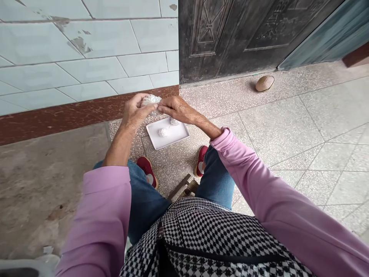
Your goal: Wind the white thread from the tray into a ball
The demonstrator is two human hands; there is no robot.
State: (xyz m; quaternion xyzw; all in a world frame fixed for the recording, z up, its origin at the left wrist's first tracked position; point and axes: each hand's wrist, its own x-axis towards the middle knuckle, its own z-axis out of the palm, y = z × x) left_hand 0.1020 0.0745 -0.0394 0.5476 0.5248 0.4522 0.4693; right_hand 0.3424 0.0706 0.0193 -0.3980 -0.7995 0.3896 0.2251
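My left hand [136, 111] is closed around one side of a white, partly see-through ruffled bundle [152, 100], its thumb lying along the near edge. From the other side my right hand [179, 110] reaches in, thumb and forefinger pinched together at the bundle's right edge, close to my left thumb tip. Both hands hold the bundle in the air above a shallow white tray [158, 144]. Inside the tray sits a small white ball that looks like wound thread [162, 132]. A second such ball [174, 121] is partly hidden by my right hand.
A tiled wall [95, 73] with a brown base strip and a dark panelled door [219, 42] stand in front. A brownish-pink oval object [265, 83] lies on the speckled floor near the door. Part of a wooden stool [179, 187] shows between my legs.
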